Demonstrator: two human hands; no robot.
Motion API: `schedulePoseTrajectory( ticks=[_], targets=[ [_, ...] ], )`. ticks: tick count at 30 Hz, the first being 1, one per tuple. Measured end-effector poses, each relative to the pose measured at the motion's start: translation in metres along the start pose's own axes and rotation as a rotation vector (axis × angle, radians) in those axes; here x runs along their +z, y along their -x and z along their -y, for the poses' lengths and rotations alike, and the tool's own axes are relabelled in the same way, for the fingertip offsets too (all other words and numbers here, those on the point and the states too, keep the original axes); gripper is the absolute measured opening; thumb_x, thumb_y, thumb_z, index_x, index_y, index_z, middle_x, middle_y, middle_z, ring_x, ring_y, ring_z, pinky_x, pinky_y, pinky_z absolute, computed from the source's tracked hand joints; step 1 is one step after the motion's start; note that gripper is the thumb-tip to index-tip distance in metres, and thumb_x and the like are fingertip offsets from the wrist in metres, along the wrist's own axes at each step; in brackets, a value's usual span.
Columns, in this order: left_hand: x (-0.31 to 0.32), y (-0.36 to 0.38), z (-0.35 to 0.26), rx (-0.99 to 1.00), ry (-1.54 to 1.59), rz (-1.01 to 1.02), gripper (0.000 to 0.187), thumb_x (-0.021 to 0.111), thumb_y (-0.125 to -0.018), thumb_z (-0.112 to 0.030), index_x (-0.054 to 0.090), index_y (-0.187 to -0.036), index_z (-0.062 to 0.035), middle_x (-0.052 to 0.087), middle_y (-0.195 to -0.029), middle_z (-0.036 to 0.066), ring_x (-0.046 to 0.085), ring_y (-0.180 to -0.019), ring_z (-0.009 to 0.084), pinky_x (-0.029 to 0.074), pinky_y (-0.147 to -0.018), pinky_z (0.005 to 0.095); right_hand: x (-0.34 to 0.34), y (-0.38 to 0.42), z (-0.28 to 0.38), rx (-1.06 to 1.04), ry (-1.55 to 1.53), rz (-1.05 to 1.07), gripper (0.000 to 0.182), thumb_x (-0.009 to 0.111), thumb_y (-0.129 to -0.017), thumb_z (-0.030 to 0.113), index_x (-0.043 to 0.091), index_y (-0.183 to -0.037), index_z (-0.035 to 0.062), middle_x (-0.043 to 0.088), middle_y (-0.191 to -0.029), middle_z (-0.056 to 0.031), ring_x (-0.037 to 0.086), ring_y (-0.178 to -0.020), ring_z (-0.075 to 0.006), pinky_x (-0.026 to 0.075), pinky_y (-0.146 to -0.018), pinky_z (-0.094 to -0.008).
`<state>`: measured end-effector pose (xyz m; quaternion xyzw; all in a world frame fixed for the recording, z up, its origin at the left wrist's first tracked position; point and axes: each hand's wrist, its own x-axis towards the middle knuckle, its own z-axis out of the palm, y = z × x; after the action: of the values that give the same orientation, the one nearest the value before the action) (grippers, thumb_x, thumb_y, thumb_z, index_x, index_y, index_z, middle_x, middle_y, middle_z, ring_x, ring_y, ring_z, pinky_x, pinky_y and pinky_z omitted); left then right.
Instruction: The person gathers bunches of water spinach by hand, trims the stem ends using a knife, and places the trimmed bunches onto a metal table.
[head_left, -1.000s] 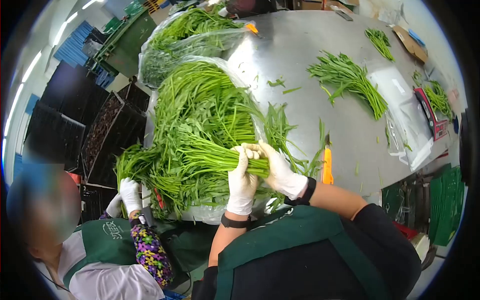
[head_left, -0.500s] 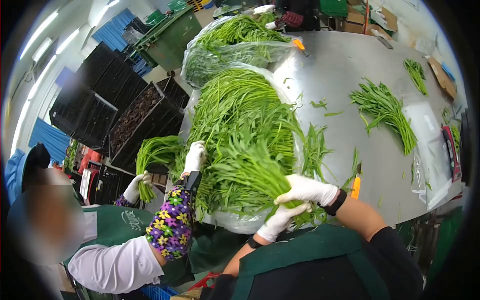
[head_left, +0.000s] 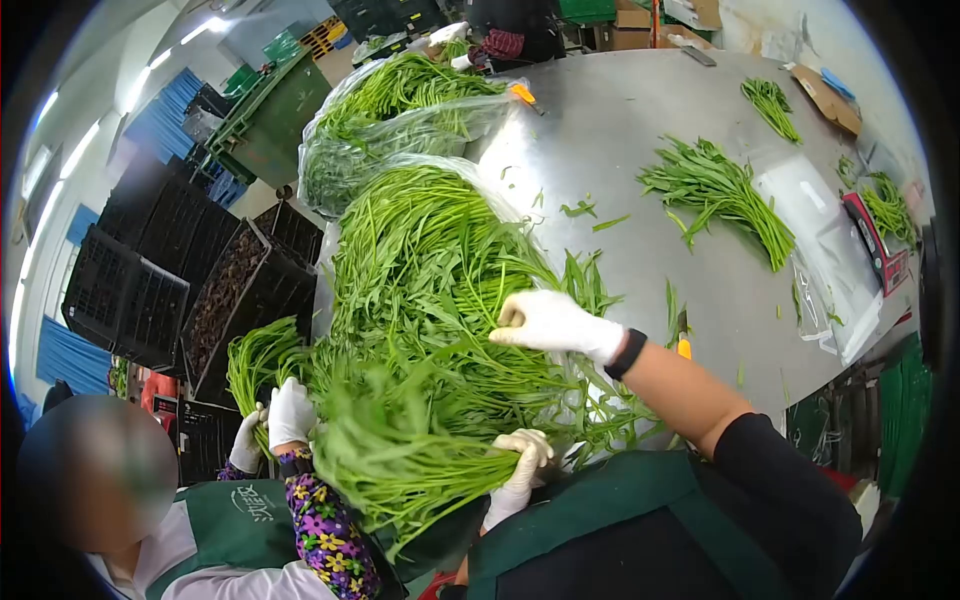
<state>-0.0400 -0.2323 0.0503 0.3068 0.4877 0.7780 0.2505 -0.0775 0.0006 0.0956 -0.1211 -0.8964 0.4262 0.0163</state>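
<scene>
Gleaming steel table (head_left: 640,110) w/ greens pile (head_left: 430,270), black crates (head_left: 150,270) alongside.

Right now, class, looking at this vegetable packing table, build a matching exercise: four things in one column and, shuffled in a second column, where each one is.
Things:
1. left white-gloved hand
2. right white-gloved hand
3. orange-handled knife
4. red flat scale

Places:
A. at the metal table's far right edge
B. gripping the stem end of a loose green bunch
C. on the big heap of long-stemmed greens
D. on the table just beyond the right wrist

Pairs: 1-B, 2-C, 3-D, 4-A
</scene>
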Motion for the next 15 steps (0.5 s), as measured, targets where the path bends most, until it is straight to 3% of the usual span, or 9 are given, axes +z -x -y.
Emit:
schedulePoseTrajectory(
  ticks=[2, 4, 6, 9, 11, 15],
  targets=[
    [-0.004, 0.000, 0.001, 0.007, 0.031, -0.030, 0.011, 0.057, -0.093, -0.008, 0.048, -0.086, -0.0078, 0.053, -0.068, 0.005, 0.054, -0.068, 0.0209, 0.043, -0.081, 0.0414, 0.028, -0.014, -0.014, 0.075, 0.306, -0.010, 0.057, 0.064, -0.078, 0.054, 0.063, -0.092, -0.0011, 0.067, -0.088, -0.0174, 0.065, -0.085, -0.0315, 0.052, -0.076, -0.0395],
    [-0.007, -0.001, 0.000, -0.014, 0.041, -0.132, 0.012, 0.057, -0.093, -0.010, 0.048, -0.085, -0.0078, 0.053, -0.068, 0.005, 0.054, -0.068, 0.0209, 0.043, -0.081, 0.0409, 0.061, -0.012, -0.012, -0.061, 0.420, -0.154, 0.055, 0.065, -0.078, 0.053, 0.062, -0.089, -0.0010, 0.065, -0.085, -0.0170, 0.065, -0.082, -0.0313, 0.051, -0.075, -0.0405],
    [-0.008, -0.002, 0.002, -0.048, 0.049, -0.191, 0.014, 0.056, -0.093, -0.012, 0.047, -0.083, -0.0079, 0.052, -0.068, 0.005, 0.054, -0.068, 0.0208, 0.043, -0.081, 0.0406, 0.074, -0.016, -0.017, -0.129, 0.413, -0.234, 0.045, 0.064, -0.079, 0.045, 0.061, -0.089, 0.0013, 0.064, -0.086, -0.0174, 0.065, -0.080, -0.0317, 0.051, -0.075, -0.0420],
    [-0.014, -0.005, 0.003, -0.080, 0.158, -0.227, 0.016, 0.053, -0.095, -0.013, 0.046, -0.082, -0.0078, 0.050, -0.069, 0.004, 0.052, -0.069, 0.0198, 0.042, -0.082, 0.0392, 0.060, -0.016, -0.038, -0.022, 0.206, -0.278, 0.026, 0.059, -0.082, 0.028, 0.062, -0.091, 0.0039, 0.064, -0.086, -0.0180, 0.064, -0.082, -0.0347, 0.050, -0.074, -0.0444],
    [-0.017, -0.005, 0.003, -0.108, 0.189, -0.258, 0.015, 0.052, -0.095, -0.013, 0.046, -0.082, -0.0077, 0.049, -0.069, 0.004, 0.052, -0.069, 0.0197, 0.042, -0.082, 0.0389, 0.024, -0.007, -0.059, 0.035, -0.013, -0.250, 0.034, 0.059, -0.083, 0.031, 0.063, -0.101, 0.0028, 0.066, -0.091, -0.0206, 0.064, -0.085, -0.0349, 0.051, -0.075, -0.0419],
    [-0.026, -0.001, 0.013, -0.154, 0.241, -0.292, 0.016, 0.051, -0.096, -0.013, 0.046, -0.082, -0.0069, 0.048, -0.069, 0.003, 0.052, -0.068, 0.0196, 0.042, -0.081, 0.0378, -0.033, 0.021, -0.123, 0.191, -0.021, -0.260, 0.034, 0.061, -0.085, 0.028, 0.061, -0.101, -0.0023, 0.066, -0.092, -0.0202, 0.065, -0.084, -0.0321, 0.050, -0.075, -0.0364]
  ],
)
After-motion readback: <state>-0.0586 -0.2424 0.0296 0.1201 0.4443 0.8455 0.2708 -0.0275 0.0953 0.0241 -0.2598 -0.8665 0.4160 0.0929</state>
